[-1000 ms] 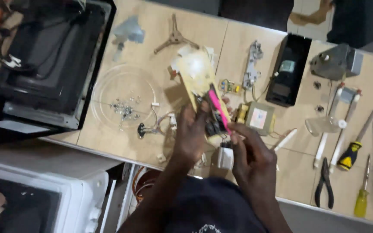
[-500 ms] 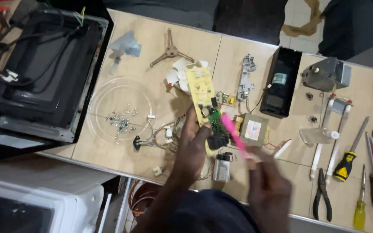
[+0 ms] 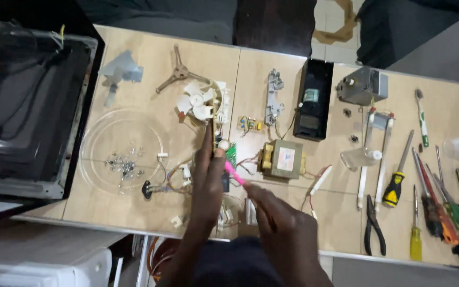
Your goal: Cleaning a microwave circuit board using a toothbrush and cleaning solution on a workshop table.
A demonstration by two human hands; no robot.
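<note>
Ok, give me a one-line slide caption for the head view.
Left hand grips a circuit board edge-on while the right hand touches a pink tool to it, above a parts-strewn table.

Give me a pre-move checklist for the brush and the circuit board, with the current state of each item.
1. Left hand has hold of the circuit board: ok, the board is held on edge above the table.
2. Right hand holds the pink brush: ok, gripped at its lower end.
3. Brush tip touches the board: cannot tell, they meet edge-on.
4. Loose screws kept together: ok, they lie on the glass turntable plate.
5. Transformer out of the brush's way: ok, it sits apart, to the right.
6. Board's wires free of snags: cannot tell, the hands hide them.
</note>
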